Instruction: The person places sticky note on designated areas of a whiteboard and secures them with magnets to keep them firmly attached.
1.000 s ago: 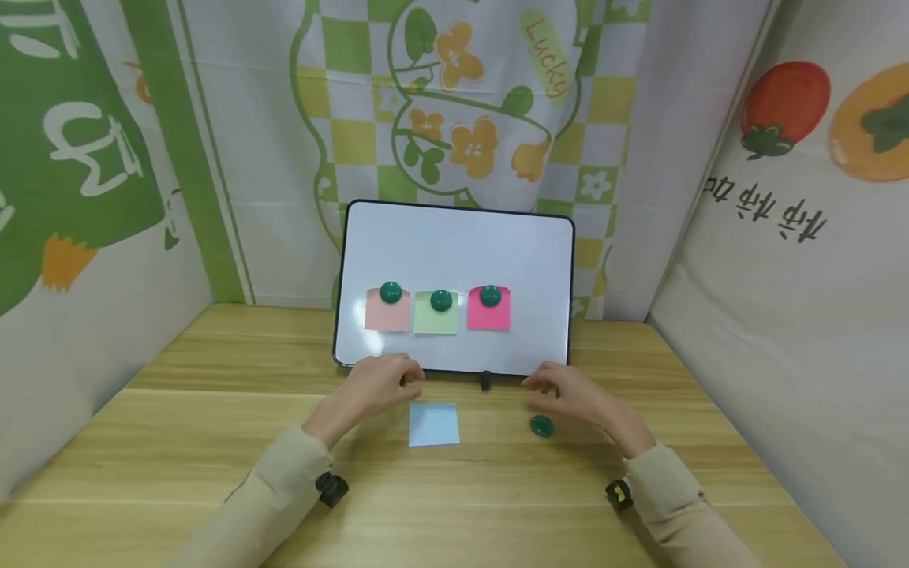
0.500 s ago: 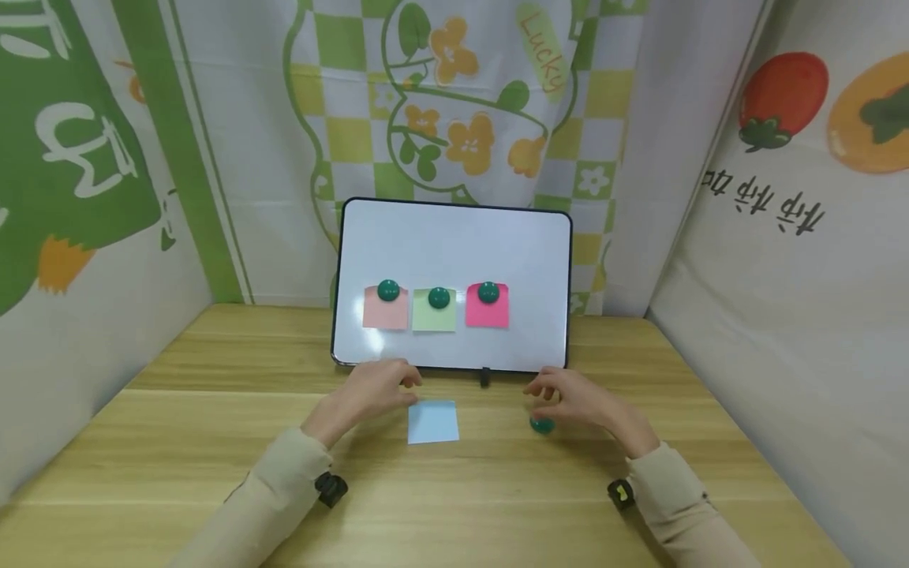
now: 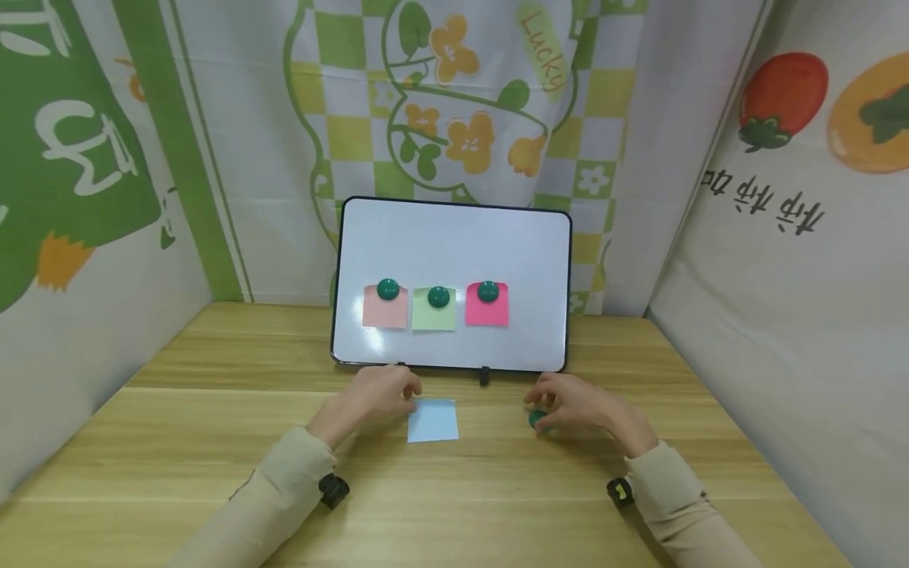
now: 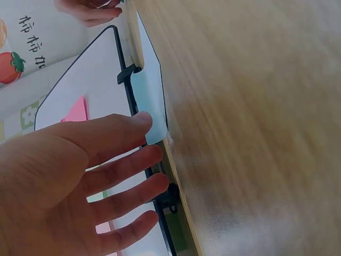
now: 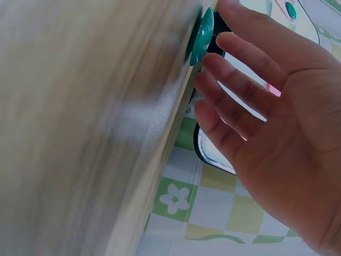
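Observation:
In the head view a light blue sticky note (image 3: 434, 421) lies on the wooden table. My left hand (image 3: 373, 394) is at its left edge. The left wrist view has the thumb overlapping the blue note (image 4: 150, 96), with the other fingers loosely bent; whether they touch it is unclear. To the right, a round green magnet (image 3: 536, 418) sits on the table, partly covered by my right thumb. My right hand (image 3: 577, 406) is around it, thumb on the near side. In the right wrist view the fingers are relaxed beside the magnet (image 5: 202, 38).
A whiteboard (image 3: 454, 244) stands behind the hands on small black feet (image 3: 484, 376). Green magnets hold a salmon note (image 3: 385, 314), a pale green note (image 3: 433, 319) and a bright pink note (image 3: 487, 314) on it. Printed curtains (image 3: 248, 158) surround the table (image 3: 454, 505).
The left hand has come down and closer to the blue note's left edge. My right hand has lowered over the green magnet, the thumb now in front of it.

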